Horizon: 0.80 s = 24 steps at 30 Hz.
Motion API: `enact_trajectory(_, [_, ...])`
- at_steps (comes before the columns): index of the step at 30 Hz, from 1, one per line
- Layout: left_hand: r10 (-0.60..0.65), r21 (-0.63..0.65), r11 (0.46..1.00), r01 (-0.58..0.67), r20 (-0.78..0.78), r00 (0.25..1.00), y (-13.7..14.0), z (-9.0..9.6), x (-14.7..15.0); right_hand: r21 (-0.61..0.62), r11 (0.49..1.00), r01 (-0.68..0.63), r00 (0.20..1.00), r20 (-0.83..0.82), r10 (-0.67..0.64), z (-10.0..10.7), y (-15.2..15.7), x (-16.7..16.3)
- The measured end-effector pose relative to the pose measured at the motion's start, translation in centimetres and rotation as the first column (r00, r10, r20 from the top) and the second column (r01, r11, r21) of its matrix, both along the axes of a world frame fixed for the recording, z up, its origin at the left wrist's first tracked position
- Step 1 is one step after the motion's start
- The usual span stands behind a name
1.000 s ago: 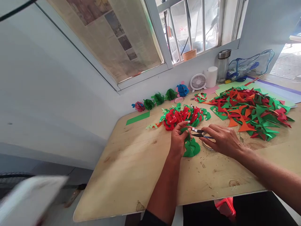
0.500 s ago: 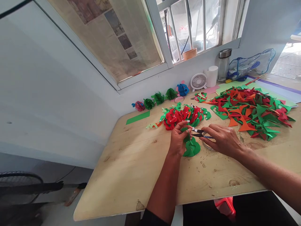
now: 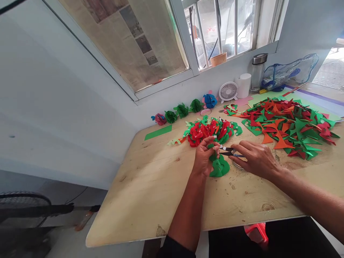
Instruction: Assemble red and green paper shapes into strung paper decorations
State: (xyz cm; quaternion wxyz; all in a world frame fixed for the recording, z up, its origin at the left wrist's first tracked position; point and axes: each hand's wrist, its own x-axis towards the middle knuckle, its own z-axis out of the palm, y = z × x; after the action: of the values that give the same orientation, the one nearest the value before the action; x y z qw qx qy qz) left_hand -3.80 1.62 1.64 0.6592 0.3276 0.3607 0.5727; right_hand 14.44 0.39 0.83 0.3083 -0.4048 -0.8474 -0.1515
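Observation:
My left hand [image 3: 203, 157] is closed in a pinch on a green paper cutout [image 3: 215, 156]. A small white square [image 3: 215, 136] sits on one of its fingertips. Just below, more green scalloped paper shapes [image 3: 221, 167] overlap on the table. My right hand [image 3: 252, 156] is closed around dark tweezers [image 3: 228, 153], whose tips point left at the left fingers. Another white bit [image 3: 221, 147] shows at the upper tip. Partly hidden under the right hand lies a round, ring-like object [image 3: 237, 164]. Behind the hands is a heap of red and green paper flowers [image 3: 200, 132].
A large pile of red, orange and green paper scraps [image 3: 290, 129] covers the right side. Along the wall stand folded paper figures [image 3: 182, 110], a small fan [image 3: 228, 91], a white cylinder [image 3: 244, 86] and a glass bottle [image 3: 258, 73]. A green strip [image 3: 158, 132] lies at left.
The view has shifted slightly. Both hands keep nearly the same pose, with the tweezer tips still beside the left fingers.

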Motion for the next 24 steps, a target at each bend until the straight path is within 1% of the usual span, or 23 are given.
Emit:
enact_trajectory(4, [-0.007,0.004,1.0,0.007,-0.005,1.0,-0.12,0.2,-0.06,0.003,1.0,0.004,1.0,0.014,-0.004,0.02,-0.04,-0.03])
enact_trajectory(10, [0.036,0.014,0.999,-0.036,-0.019,0.999,-0.02,0.06,0.05,0.004,1.0,-0.003,1.0,0.02,0.003,-0.05,-0.04,-0.02])
enact_trajectory(16, [0.055,0.035,0.998,-0.054,-0.026,0.998,-0.04,0.14,0.06,-0.006,1.0,-0.023,1.0,0.019,0.023,0.0,0.0,0.07])
enact_trajectory(24, [0.041,0.055,0.998,-0.037,-0.065,0.997,-0.21,0.39,-0.05,0.011,1.0,-0.013,1.0,0.01,0.013,-0.23,0.13,0.18])
